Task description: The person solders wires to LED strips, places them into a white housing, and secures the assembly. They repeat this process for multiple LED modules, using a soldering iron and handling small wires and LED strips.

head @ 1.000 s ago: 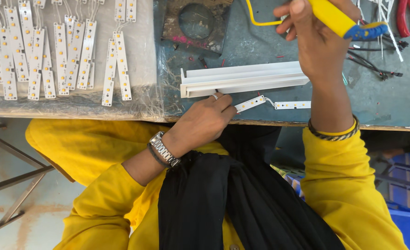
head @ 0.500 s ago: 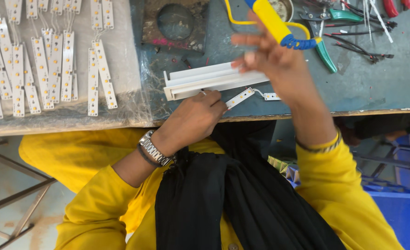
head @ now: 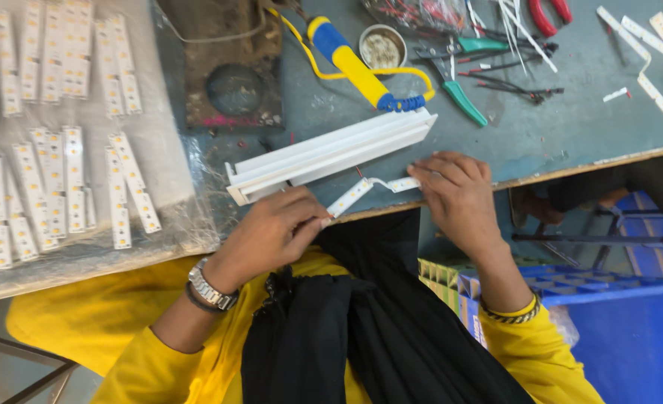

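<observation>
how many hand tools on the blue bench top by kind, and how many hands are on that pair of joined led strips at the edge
soldering iron with yellow and blue handle: 1
green-handled pliers or cutters: 2
red-handled pliers: 1
hands on the joined strips: 2, the left hand and the right hand
total: 4 tools, 2 hands

Bare bench lies open at centre right, between the white channel and the pliers — a hand could pass there. The channel bars the way upward from the near edge. The soldering iron and its yellow cord crowd the upper centre; rows of LED strips fill the left — a blue crate blocks the lower right.
</observation>
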